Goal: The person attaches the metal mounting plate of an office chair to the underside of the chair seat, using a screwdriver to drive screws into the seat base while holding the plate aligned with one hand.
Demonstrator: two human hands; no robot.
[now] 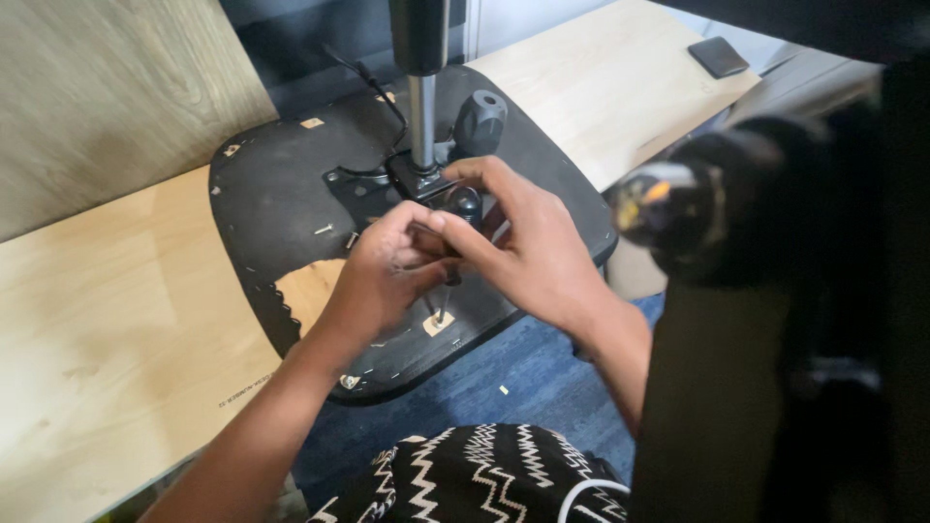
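Both hands closed on black-handled screwdriver [463,218], tip down on flat black fabric-covered chair seat base [281,184].

Left hand [383,276] gripping the handle's lower part, right hand [528,247] wrapped over the top, fingers touching. Shiny metal gas-lift column [421,116] just beyond the knuckles, grey plastic knob [480,121] beside it. Pale wooden tabletop [107,329] under the seat base, left of left hand.

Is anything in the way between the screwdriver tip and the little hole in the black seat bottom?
Nothing visible blocks it. Both hands, left hand and right hand, grip the screwdriver, and its tip sits at the hole in the seat bottom.
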